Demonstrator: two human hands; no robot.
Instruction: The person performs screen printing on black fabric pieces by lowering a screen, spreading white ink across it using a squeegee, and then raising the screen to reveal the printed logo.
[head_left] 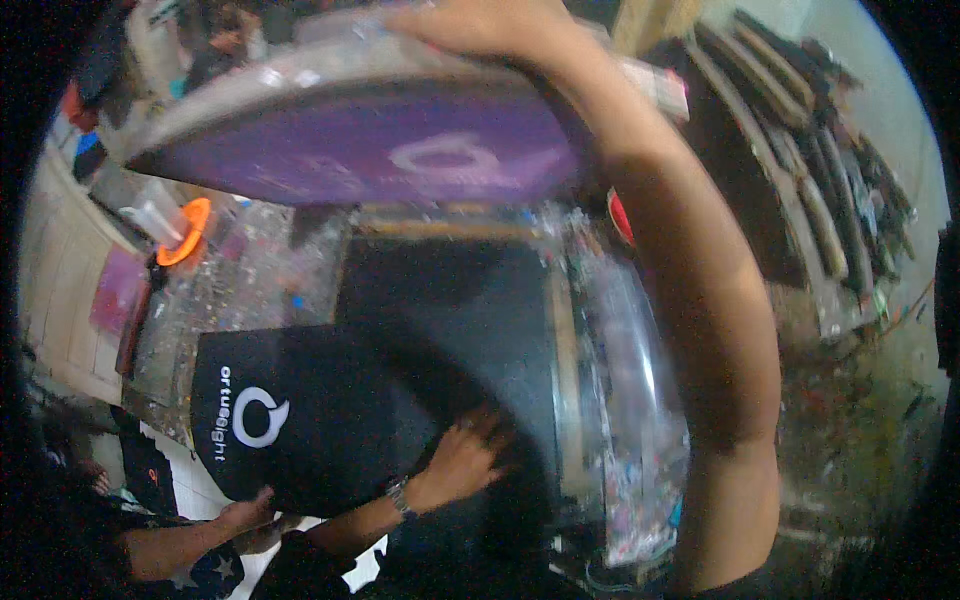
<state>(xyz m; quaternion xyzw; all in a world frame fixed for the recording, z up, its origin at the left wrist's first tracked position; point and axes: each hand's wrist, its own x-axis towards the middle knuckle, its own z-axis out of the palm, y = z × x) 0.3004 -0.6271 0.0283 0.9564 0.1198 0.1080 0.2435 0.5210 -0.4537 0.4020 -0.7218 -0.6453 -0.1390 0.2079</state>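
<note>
A screen-printing frame (pixel 300 95) with purple mesh stands tilted up at the far side. My right arm reaches up to it, and my right hand (pixel 480 25) is wrapped over its upper edge, the fingertips blurred. Below lies a piece of black fabric (pixel 300 370), flat on a dark board (pixel 450 275), with a white printed logo and lettering at its left end. My left hand (pixel 465 460), a watch at the wrist, rests on the dark surface at the fabric's right side, fingers spread and somewhat smeared.
Another person's hand (pixel 250 512) is at the fabric's lower left edge. An orange round thing (pixel 188 232) sits at the left on the paint-spattered table (pixel 270 265). Clear plastic sheeting (pixel 635 370) runs along the right side. Several long dark pieces (pixel 790 110) are stacked at the far right.
</note>
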